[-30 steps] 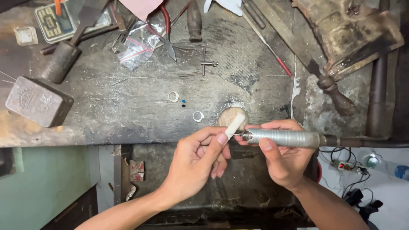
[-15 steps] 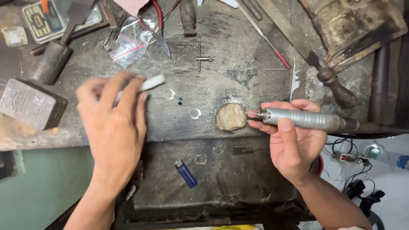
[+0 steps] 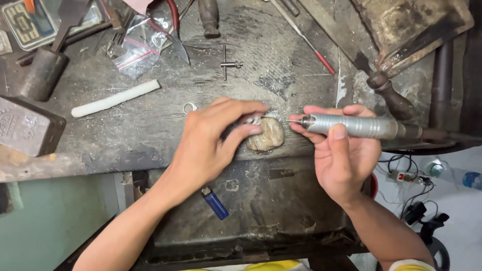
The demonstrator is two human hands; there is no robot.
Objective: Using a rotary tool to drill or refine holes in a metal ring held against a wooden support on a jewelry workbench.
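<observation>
My left hand (image 3: 216, 138) pinches a small silver piece (image 3: 254, 119) between thumb and forefinger and presses it onto a worn, rounded bench peg (image 3: 268, 135) at the bench's front edge. My right hand (image 3: 344, 160) grips a ribbed metal rotary handpiece (image 3: 361, 126) held level. Its thin bit (image 3: 292, 120) points left, just short of the silver piece. A white stick (image 3: 115, 98) lies on the dark bench to the left, away from both hands.
A small ring (image 3: 190, 107) lies by my left knuckles. At the left are a metal block (image 3: 27, 125), a hammer (image 3: 42, 70) and plastic bags (image 3: 135, 50). A wooden-handled file (image 3: 389, 93) and a vise (image 3: 416, 25) sit at the right, a blue lighter (image 3: 215, 202) in the tray below.
My left hand carried the white stick to the left, laid it on the bench, then came back to the peg and closed on the silver piece. The right hand barely moved.
</observation>
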